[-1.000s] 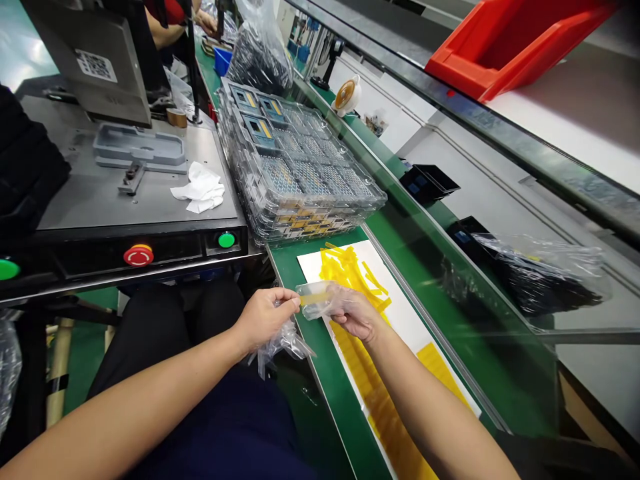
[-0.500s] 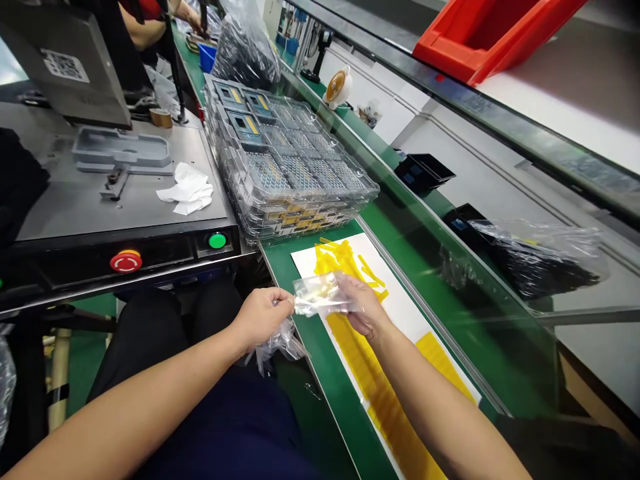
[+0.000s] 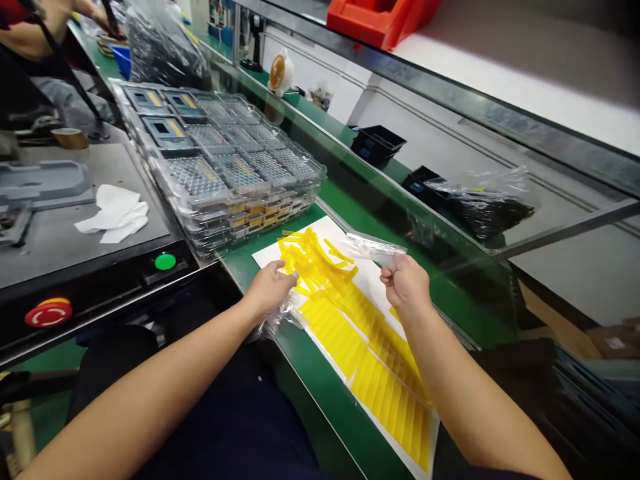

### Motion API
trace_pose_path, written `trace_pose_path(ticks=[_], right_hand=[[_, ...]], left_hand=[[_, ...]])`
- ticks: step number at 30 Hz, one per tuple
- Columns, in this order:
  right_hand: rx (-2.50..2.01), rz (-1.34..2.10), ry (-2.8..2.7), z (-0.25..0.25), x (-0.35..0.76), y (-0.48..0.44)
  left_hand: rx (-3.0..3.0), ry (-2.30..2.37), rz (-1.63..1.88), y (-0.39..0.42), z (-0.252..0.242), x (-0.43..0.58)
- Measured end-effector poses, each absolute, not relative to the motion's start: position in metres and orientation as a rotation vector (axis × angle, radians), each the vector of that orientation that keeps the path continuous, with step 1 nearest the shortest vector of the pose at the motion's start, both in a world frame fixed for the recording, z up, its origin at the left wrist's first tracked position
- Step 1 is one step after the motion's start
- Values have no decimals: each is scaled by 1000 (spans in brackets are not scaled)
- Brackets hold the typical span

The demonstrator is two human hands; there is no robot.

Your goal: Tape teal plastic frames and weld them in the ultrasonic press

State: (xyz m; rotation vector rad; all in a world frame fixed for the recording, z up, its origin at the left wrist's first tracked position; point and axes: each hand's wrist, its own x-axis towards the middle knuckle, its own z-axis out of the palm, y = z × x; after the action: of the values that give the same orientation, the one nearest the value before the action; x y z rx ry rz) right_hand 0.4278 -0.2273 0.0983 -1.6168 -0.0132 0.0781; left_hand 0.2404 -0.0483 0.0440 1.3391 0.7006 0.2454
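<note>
My right hand [image 3: 407, 283] is closed on one end of a small clear plastic bag [image 3: 373, 247], which stretches leftward above the white sheet. My left hand [image 3: 273, 285] is at the near-left edge of that sheet, with its thumb and forefinger apart beside a loose pile of yellow strips [image 3: 313, 263]. Crumpled clear plastic bags [image 3: 281, 319] hang under the left palm; the lower fingers that seem to hold them are hidden. More yellow strips [image 3: 390, 393] lie in rows on the white sheet [image 3: 267, 254].
Stacked clear trays [image 3: 235, 143] of framed parts stand behind the sheet on the green bench [image 3: 333, 403]. At left, a metal machine table bears a white tissue [image 3: 115, 212], a green button [image 3: 165, 261] and a red stop button [image 3: 49, 312]. A clear guard runs along the right; another person's arm shows top left.
My hands have drawn apart. My right hand has moved right with the clear bag, and my left hand has released its end and moved to the yellow strips. The view has turned right.
</note>
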Motion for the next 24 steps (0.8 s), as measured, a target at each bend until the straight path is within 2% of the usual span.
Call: trace_pose_path(ticks=[5, 8, 11, 14, 16, 18, 21, 24], right_hand=[[-1917, -83, -579, 94, 357, -238], [-1948, 110, -1140, 82, 301, -225], [-1810, 375, -1526, 70, 260, -208], [-1655, 732, -1647, 67, 247, -203], [-1638, 850, -1585, 72, 255, -208], [-1855, 726, -1458, 80, 276, -218], [-2485, 394, -1253, 89, 318, -240], [-2963, 419, -1156, 91, 353, -262]], left_hand=[[1267, 678, 309, -59, 52, 227], [1209, 546, 331, -66, 57, 204], [1214, 511, 205, -66, 52, 177], [1215, 706, 53, -57, 36, 145], [1194, 836, 40, -49, 21, 121], [1169, 949, 89, -44, 2, 99], [1236, 1115, 144, -38, -33, 71], [1394, 1280, 121, -33, -73, 51]])
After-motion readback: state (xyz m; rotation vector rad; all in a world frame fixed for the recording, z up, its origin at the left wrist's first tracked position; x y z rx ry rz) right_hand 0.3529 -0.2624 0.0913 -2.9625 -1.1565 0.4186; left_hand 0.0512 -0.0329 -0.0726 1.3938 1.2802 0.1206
